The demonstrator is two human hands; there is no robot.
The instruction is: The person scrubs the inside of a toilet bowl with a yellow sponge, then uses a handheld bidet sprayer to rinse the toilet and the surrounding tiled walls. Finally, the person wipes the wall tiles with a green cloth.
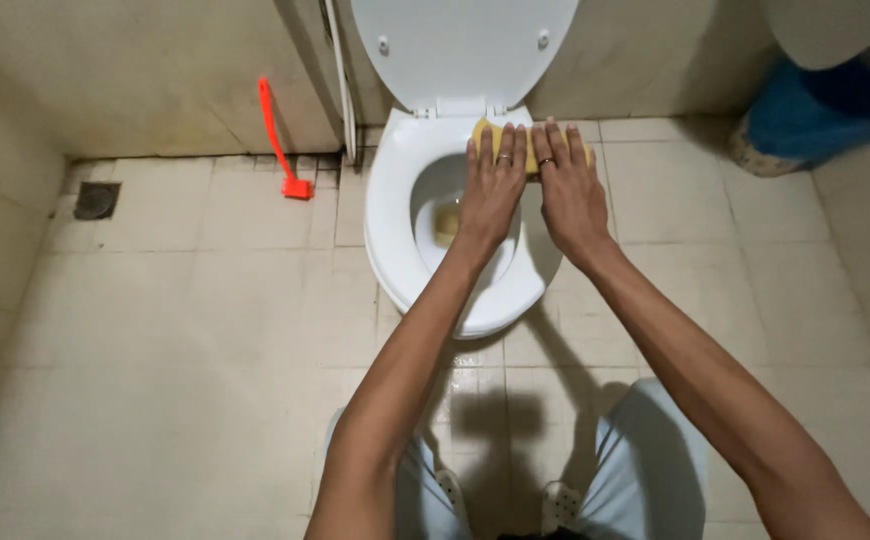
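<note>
A white toilet (395,215) stands against the back wall with its lid (460,45) raised. A yellow sponge (485,133) lies on the far right part of the seat rim. My left hand (493,190) and my right hand (567,185) lie side by side, palms down, fingers stretched over the sponge and pressing it onto the rim. Most of the sponge is hidden under my fingers. Yellowish water shows in the bowl (445,222).
A red long-handled brush (280,140) leans on the back wall left of the toilet. A floor drain (96,200) sits in the far left corner. A blue bucket (815,110) stands at the far right. My knees and feet are on the beige tiled floor (205,330).
</note>
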